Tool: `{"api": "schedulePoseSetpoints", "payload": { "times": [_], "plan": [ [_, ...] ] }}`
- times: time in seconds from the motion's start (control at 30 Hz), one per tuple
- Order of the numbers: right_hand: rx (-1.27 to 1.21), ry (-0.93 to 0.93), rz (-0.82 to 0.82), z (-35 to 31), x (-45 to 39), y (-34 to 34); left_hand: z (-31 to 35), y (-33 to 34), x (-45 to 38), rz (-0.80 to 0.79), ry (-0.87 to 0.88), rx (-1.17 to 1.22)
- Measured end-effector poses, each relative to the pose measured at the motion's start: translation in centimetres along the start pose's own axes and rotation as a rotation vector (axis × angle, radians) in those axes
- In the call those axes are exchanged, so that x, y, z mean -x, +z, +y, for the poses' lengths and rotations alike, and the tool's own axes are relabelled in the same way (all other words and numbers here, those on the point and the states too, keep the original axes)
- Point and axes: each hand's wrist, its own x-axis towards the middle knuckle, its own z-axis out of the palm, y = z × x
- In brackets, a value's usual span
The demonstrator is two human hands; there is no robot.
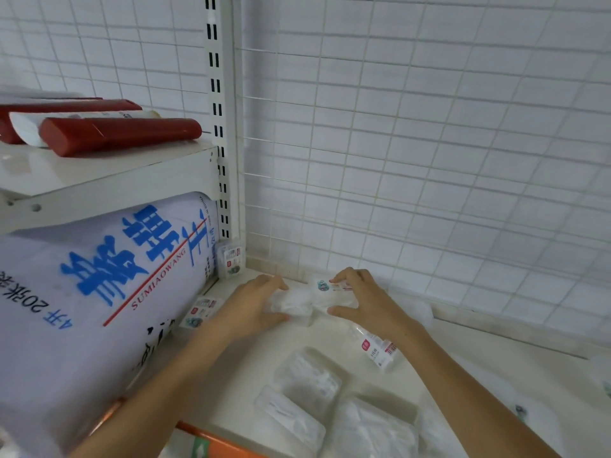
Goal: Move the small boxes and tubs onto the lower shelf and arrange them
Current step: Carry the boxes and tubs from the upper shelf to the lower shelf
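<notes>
A clear small tub [310,300] with white contents and a coloured label lies on the cream lower shelf [238,388], close to the back corner. My left hand [251,304] grips its left end and my right hand [367,300] grips its right end, fingers over the label. Another labelled tub [380,350] lies just under my right wrist. Several clear tubs [310,378] lie nearer the front edge. One tub [231,257] stands upright in the back corner, and another [200,312] lies flat beside the big pack.
A large white pack with blue lettering [99,292] fills the left of the lower shelf. Above it, an upper shelf [109,170] carries red tubes [119,135]. A white wire grid [413,143] backs the shelf, with a slotted upright post [220,127]. The front edge is orange [211,438].
</notes>
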Motion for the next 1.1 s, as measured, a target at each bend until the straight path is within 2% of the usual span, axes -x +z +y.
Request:
{"api": "schedulePoseSetpoints", "payload": {
  "times": [0.2,0.33,0.47,0.63,0.7,0.83,0.9,1.0,1.03,1.1],
  "plan": [
    [-0.177,0.026,0.015,-0.7,1.0,-0.7,0.6,-1.4,0.8,-0.006,0.048,0.288],
    [-0.262,0.023,0.086,-0.7,1.4,-1.5,1.1,-1.9,0.9,-0.025,0.017,0.448],
    [-0.354,0.047,0.111,-0.7,1.7,-2.1,1.3,-1.8,1.2,0.002,-0.095,0.656],
    [-0.396,0.019,0.261,-1.0,2.1,-2.2,2.4,-2.1,1.7,0.009,-0.324,0.879],
    [-0.414,0.040,0.269,-1.2,2.2,-2.3,2.6,-2.1,1.8,-0.001,-0.387,0.936],
    [-0.471,0.152,0.243,-1.1,2.3,-2.2,2.5,-2.3,2.3,-0.062,-0.385,0.964],
    [-0.498,0.173,0.301,-1.1,2.3,-2.1,2.4,-2.3,2.5,-0.090,-0.357,0.962],
    [-0.278,-0.018,0.504,-1.2,2.6,-1.8,2.3,-2.3,2.6,-0.071,-0.341,0.943],
    [-0.152,-0.107,0.517,-1.1,2.7,-1.7,2.4,-2.3,2.5,-0.049,-0.346,0.933],
    [0.090,-0.221,0.387,-0.6,2.6,-1.3,2.4,-2.2,2.4,0.000,-0.362,0.906]
  ]
}}
